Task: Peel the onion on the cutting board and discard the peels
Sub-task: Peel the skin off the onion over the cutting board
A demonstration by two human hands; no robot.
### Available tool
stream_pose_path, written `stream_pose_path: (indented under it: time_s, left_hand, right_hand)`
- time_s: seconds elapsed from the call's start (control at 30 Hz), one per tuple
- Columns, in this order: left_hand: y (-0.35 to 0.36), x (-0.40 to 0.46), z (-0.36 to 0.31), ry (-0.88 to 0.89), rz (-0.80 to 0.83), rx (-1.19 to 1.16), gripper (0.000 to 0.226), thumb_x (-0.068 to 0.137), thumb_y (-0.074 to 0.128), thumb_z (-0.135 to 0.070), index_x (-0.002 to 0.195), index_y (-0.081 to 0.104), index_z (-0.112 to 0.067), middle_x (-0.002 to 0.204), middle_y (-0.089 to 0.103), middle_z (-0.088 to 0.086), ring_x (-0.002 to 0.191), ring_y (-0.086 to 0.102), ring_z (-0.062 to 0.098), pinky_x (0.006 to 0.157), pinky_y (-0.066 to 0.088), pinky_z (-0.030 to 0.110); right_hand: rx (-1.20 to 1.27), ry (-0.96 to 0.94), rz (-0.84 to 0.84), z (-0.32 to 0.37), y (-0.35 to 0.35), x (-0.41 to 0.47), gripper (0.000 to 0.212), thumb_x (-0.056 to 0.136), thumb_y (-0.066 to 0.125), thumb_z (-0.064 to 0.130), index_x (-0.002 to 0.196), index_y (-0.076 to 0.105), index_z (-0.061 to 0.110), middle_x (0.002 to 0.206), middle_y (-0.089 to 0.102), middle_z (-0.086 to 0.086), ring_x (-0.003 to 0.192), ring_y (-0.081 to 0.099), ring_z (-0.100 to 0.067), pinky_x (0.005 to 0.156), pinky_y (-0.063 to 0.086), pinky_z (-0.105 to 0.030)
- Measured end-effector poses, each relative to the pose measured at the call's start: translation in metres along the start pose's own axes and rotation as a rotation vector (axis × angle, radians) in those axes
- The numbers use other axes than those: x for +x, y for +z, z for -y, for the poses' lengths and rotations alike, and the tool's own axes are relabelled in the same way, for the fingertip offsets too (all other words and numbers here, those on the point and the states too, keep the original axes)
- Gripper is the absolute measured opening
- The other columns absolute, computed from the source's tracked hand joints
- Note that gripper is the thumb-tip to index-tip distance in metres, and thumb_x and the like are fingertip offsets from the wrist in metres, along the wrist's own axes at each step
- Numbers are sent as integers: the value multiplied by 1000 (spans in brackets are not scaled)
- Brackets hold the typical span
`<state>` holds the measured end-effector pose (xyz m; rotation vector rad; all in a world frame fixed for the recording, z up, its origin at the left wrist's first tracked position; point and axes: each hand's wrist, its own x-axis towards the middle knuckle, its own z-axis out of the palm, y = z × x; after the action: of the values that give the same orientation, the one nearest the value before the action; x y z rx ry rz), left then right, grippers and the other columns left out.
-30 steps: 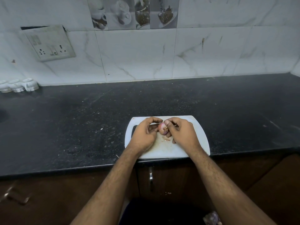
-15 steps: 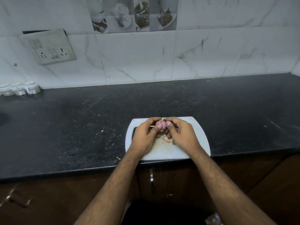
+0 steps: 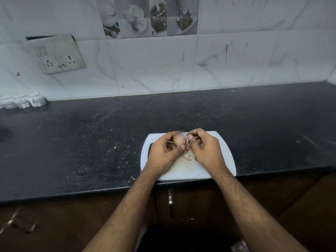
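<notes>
A small pinkish onion (image 3: 180, 139) is held above the white cutting board (image 3: 225, 157) near the counter's front edge. My left hand (image 3: 164, 151) grips the onion between thumb and fingers. My right hand (image 3: 205, 149) is just to the onion's right, fingers curled with the thumb tip close to it; I cannot tell whether it pinches a bit of peel. Small scraps of peel (image 3: 187, 157) lie on the board between my hands.
The board sits on a black speckled counter (image 3: 91, 142) with crumbs on it. Three small white containers (image 3: 22, 101) stand at the back left by the tiled wall, under a switch plate (image 3: 58, 55). Brown cabinet doors with a handle (image 3: 170, 199) are below.
The onion has been turned and lifted slightly in my left hand. My right hand has drawn a little to the right, away from the onion.
</notes>
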<state>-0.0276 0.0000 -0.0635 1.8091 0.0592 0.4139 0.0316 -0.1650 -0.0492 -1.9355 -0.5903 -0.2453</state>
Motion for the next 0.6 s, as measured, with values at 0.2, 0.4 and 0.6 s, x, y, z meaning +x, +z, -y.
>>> stream_pose_path:
  time_s: [0.2,0.4,0.6]
  left_hand:
    - [0,-1,1,-6,-74,76,39,79,90,-27,108,65,-34,95,74,0,69,57,5,75,59,37]
    - [2,-2,-4,23,-70,201,38,83,86,-27,119,71,-30,105,69,-4,76,59,2,78,53,20]
    - [3,-5,-8,31,-62,316,26,85,80,-27,110,75,-32,93,64,-6,79,60,4,72,44,7]
  right_hand:
    - [0,-1,62,1,2,-2,9,98,68,24,100,77,27,83,72,20,76,69,-5,61,60,-28]
    - [-70,-31,53,0,3,-1,10,96,70,21,101,79,22,87,72,16,80,69,-6,65,61,-34]
    - [-74,-16,64,-3,4,0,10,95,72,23,101,80,24,85,72,18,79,69,-1,62,57,-21]
